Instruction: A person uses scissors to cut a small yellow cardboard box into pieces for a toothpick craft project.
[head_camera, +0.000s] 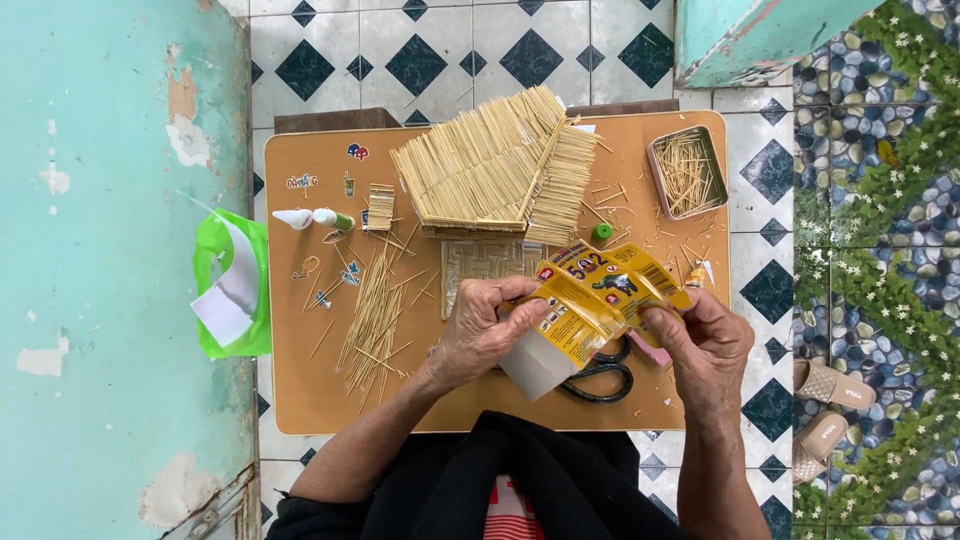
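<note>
Floor: tiled in white with dark diamonds; teal wall on the person's left, pebble-and-flower paving on the right with 2 sandals (832, 408).
Head view, table (300, 390): small tan top, seen from straight above, person seated at its near edge.
Left hand (482, 328): closed in a pinch on the left edge of the yellow card (600, 290), thumb on top, fingers curled under; held just above the table so the card is lifted clear of the clutter.
Right hand (706, 342): pinching the card's right corner, fingertips bent in. 2-handed grip at opposite edges, which looks like a pull or peel hold; cannot tell if the card is tearing.
Card: yellow blister-type pack with its pale back showing low at the left, tilted, centred at the near table edge, over the scissors (598, 378).
Scissors: black handles, lying flat, partly hidden under the card, within reach of both hands.
Stick model (500, 165): roof-like slab of glued sticks at the far middle, set back from the hands, likely to keep it safe.
Woven panel (480, 262): flat, between model and hands.
Loose sticks (375, 315): fanned pile on the left, near the left forearm.
Tin (687, 172): far right, holds more sticks.
Glue bottles (315, 218): 2, lying far left.
Green cap (602, 232): beside the model.
Green bag (235, 285): hangs off the left table edge, probably for scraps.
</note>
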